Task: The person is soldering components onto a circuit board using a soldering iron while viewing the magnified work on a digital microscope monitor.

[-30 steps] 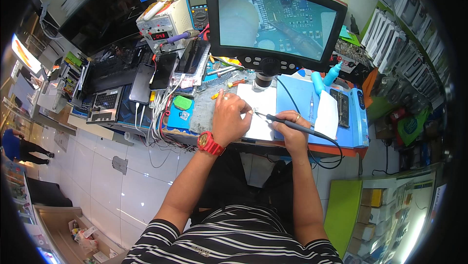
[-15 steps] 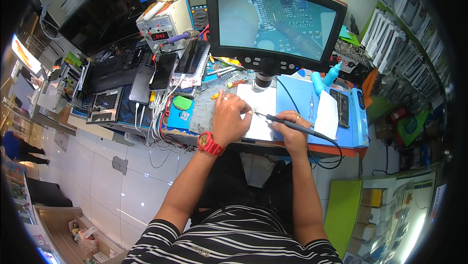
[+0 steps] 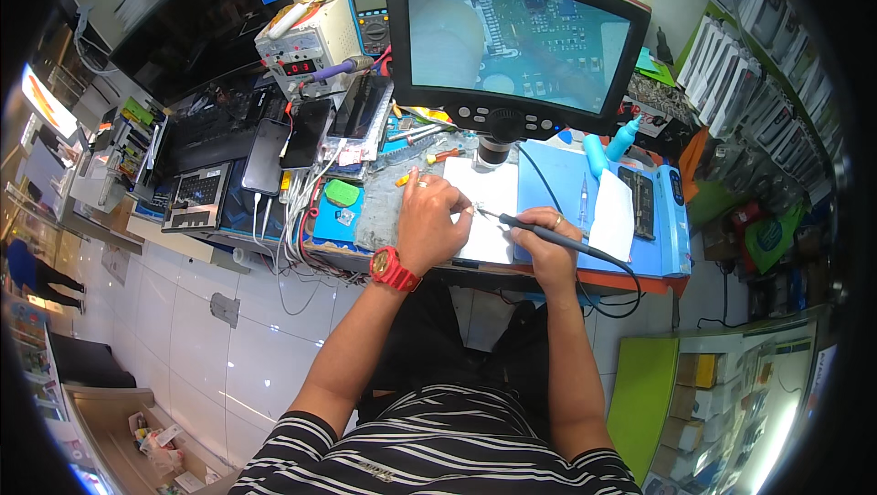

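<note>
My left hand (image 3: 431,218) is closed in a pinch, with thumb and finger on a small circuit board (image 3: 477,209) above a white sheet (image 3: 486,186). In my right hand (image 3: 550,256) is a black soldering iron (image 3: 534,229), held like a pen with its tip at the board. The microscope's lens tube (image 3: 493,152) stands just beyond the board. On the microscope screen (image 3: 525,43) a large fingertip, green circuitry with a connector, and the blurred iron tip show enlarged. Whether the tip touches the board I cannot tell.
A blue mat (image 3: 548,175) to the right carries a folded white paper (image 3: 613,218) and teal bottles (image 3: 623,139). Several phones (image 3: 265,155) and tangled white cables lie at left. Behind them stand a power supply (image 3: 311,46) and a multimeter (image 3: 371,20). The iron's black cord loops near my right wrist.
On the microscope screen the iron tip looks fainter and more blurred, and the fingertip has shifted slightly. My hands keep their places. A distant person at far left has moved slightly.
</note>
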A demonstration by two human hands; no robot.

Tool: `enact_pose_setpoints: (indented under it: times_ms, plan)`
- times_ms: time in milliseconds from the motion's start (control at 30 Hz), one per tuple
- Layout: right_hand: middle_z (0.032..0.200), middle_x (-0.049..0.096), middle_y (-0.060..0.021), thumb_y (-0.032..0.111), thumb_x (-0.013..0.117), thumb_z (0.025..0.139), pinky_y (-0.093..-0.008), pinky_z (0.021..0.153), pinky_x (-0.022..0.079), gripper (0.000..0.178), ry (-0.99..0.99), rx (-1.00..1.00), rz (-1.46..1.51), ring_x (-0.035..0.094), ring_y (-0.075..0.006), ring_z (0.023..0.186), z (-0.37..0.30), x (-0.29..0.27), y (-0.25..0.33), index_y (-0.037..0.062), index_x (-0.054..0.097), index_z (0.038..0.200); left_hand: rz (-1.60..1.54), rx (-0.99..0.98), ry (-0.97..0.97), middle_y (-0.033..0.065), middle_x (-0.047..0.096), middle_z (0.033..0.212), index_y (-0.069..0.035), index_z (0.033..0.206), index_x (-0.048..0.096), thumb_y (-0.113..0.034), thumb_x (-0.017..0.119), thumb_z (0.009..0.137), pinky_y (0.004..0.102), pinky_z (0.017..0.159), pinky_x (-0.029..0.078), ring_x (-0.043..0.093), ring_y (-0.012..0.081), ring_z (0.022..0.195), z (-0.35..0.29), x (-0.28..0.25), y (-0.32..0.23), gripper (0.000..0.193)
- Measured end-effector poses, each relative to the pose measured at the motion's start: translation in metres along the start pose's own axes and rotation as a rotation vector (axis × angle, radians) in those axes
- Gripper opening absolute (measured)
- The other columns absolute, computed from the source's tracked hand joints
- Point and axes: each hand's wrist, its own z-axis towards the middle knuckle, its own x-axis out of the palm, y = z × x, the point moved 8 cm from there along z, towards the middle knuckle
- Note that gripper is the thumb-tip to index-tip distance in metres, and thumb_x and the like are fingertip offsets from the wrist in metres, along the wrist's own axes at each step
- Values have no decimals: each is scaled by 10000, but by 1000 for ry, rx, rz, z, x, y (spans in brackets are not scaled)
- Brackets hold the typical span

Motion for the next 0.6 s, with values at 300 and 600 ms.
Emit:
enact_pose_setpoints:
  times_ms: [300, 600]
  plan:
    - [995, 770, -115, -54, 803, 801, -313, 819, 586, 151, 11, 20, 24, 727, -180, 898, 0, 1, 0, -40, 792, 951, -6, -2, -4, 97, 705, 839, -58, 802, 769, -112, 784, 848, 628, 1294, 289, 683, 321, 991, 0, -1, -1, 72]
    - [995, 769, -111, -49, 806, 798, -309, 816, 586, 155, 5, 46, 13, 725, -174, 897, 0, 1, -2, -40, 790, 951, -4, -1, 1, 92, 686, 839, -56, 815, 772, -118, 795, 851, 635, 1294, 284, 673, 319, 977, 0, 0, 0, 76]
